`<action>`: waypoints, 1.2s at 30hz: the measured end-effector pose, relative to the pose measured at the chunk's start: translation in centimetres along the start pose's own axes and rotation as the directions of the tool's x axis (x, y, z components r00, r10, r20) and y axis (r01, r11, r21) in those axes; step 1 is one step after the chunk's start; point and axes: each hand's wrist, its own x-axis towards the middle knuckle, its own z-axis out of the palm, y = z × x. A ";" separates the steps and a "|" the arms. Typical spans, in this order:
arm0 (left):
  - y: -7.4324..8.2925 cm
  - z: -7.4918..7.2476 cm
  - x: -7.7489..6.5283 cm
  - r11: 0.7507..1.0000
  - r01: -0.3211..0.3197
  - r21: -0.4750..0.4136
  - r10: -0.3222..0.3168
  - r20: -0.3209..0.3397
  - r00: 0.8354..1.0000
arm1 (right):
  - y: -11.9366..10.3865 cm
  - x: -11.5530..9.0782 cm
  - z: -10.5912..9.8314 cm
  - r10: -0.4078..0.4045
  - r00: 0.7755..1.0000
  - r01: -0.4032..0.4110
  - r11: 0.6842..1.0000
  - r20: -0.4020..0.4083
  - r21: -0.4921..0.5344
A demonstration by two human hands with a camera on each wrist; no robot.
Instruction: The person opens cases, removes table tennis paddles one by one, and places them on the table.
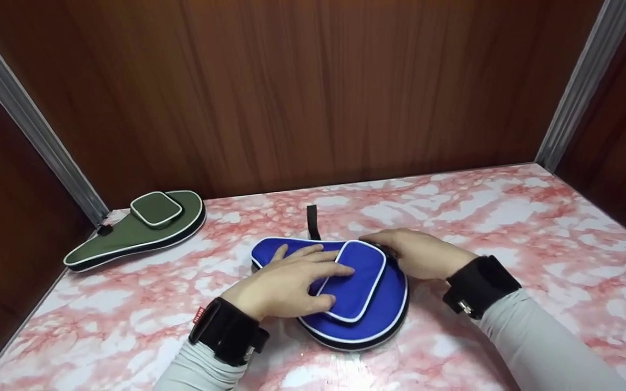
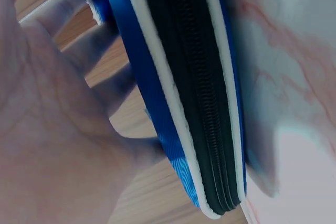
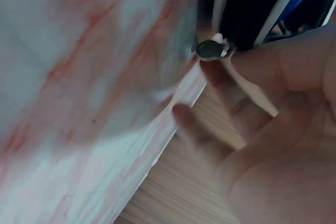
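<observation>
A blue table tennis paddle case (image 1: 386, 320) with white piping and a raised square pocket (image 1: 359, 282) lies flat on the table. My left hand (image 1: 286, 285) rests on top of it with fingers spread, some of them over the pocket. Along the case's black side band runs a zipper (image 2: 197, 77), seen closely in the left wrist view. At the far right edge of the case, my right hand (image 1: 427, 252) pinches a metal zipper pull (image 3: 212, 50) between thumb and finger. A black strap loop (image 1: 313, 222) sticks out from the far side.
A green paddle case (image 1: 150, 236) of the same shape lies at the back left, its narrow end toward the left wall. Brown wood-grain panels (image 1: 345, 98) enclose the back and sides of the red-and-white marbled table (image 1: 481, 217).
</observation>
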 end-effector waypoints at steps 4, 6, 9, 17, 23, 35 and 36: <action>0.1 -0.3 -0.1 0.999 -0.030 -0.014 0.030 0.025 0.999 | 0.2 0.0 -0.2 -0.031 0.999 0.029 0.998 0.031 0.052; 0.3 -0.3 0.0 0.998 -0.056 -0.027 0.057 0.032 0.998 | 0.1 -0.1 -0.2 -0.028 0.999 0.026 0.998 0.038 0.057; 0.5 -0.1 0.0 0.995 -0.089 -0.048 0.091 0.041 0.995 | 0.1 -0.3 -0.1 -0.014 0.999 0.012 0.999 0.042 0.048; 0.7 0.5 0.1 0.993 -0.101 -0.058 0.104 0.042 0.994 | 0.0 -0.6 0.0 0.014 0.998 -0.013 1.000 0.061 -0.020; 0.8 0.5 0.1 0.995 -0.091 -0.046 0.093 0.046 0.995 | -0.1 -1.6 -0.8 0.030 0.998 -0.025 0.996 0.059 -0.085; 0.8 0.3 0.1 0.997 -0.079 -0.018 0.080 0.041 0.996 | 0.6 -3.9 -2.4 0.133 0.970 -0.146 0.988 0.204 0.052; 0.8 0.4 0.1 0.997 -0.080 -0.014 0.080 0.037 0.996 | 0.5 -4.0 -2.5 0.156 0.963 -0.174 0.983 0.221 0.064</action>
